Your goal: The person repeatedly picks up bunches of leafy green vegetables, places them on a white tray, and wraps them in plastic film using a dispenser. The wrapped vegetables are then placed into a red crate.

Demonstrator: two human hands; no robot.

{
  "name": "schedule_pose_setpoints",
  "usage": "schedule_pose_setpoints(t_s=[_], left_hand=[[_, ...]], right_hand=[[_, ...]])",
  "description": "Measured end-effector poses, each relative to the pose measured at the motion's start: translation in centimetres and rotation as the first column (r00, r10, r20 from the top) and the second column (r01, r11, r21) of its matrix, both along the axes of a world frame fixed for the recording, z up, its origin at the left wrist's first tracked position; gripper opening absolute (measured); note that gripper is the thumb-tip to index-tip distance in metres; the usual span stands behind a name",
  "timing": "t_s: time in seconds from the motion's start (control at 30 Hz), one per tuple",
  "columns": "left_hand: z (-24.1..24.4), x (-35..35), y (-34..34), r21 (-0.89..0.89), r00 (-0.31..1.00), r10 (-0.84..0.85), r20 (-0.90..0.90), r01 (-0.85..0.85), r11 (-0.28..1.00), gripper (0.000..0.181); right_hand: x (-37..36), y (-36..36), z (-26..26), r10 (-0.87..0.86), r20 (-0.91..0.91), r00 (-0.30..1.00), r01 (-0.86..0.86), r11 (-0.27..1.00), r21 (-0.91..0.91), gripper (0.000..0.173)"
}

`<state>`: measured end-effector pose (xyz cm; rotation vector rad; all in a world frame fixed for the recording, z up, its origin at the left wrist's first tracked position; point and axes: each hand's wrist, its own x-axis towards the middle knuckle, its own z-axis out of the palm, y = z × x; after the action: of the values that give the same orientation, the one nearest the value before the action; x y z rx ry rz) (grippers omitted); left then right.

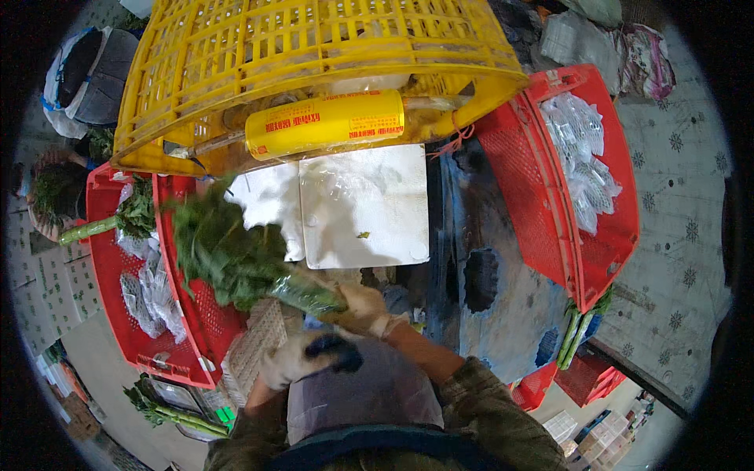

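Note:
My right hand (366, 311), in a pale glove, grips the stem end of a leafy stem vegetable, which looks like celtuce (230, 256). Clear film shines around its stem, and the leaves are blurred, spreading up and left. Below it, near my lap, is my gloved left hand (294, 359). A dark patch shows at its fingers; whether that is glove coating or a held thing is unclear. Ahead lies a white foam board (365, 206) with a leaf scrap on it. Beyond the board, a yellow roll of cling film (327, 123) sits on a rod.
An overturned-looking yellow plastic crate (324, 65) surrounds the roll. Red crates hold net-wrapped bundles at left (203, 329) and right (530, 194). Celtuce stems lie at the lower left (188, 418) and right (571, 338). Another person's hand (47, 226) is at far left.

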<state>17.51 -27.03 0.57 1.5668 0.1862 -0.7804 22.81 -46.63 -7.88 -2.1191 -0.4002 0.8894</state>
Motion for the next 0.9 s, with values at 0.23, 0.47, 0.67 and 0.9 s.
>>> schedule_pose_setpoints(t_s=[0.23, 0.47, 0.67, 0.9], left_hand=[[5.7, 5.2, -4.4, -0.368, 0.602, 0.78, 0.17, -0.695, 0.617, 0.053], [2.8, 6.0, -16.4, -0.099, 0.944, -0.072, 0.322, 0.109, 0.989, 0.062], [-4.6, -0.2, -17.4, 0.259, 0.525, -0.837, -0.156, 0.839, 0.478, 0.062], [-5.7, 2.5, -15.2, 0.517, 0.69, -0.723, -0.009, 0.622, 0.588, 0.057]], right_hand=[[-0.4, -2.3, 5.8, -0.545, -0.172, 0.821, 0.556, 0.694, 0.457, 0.065], [-4.4, -9.7, 6.1, -0.963, -0.1, 0.25, 0.868, 0.177, 0.464, 0.032], [-10.4, -23.9, 5.0, -0.728, -0.569, -0.382, 0.592, -0.666, 0.454, 0.056], [-23.3, -33.6, -9.1, -0.498, -0.393, -0.773, 0.493, -0.862, 0.121, 0.062]])
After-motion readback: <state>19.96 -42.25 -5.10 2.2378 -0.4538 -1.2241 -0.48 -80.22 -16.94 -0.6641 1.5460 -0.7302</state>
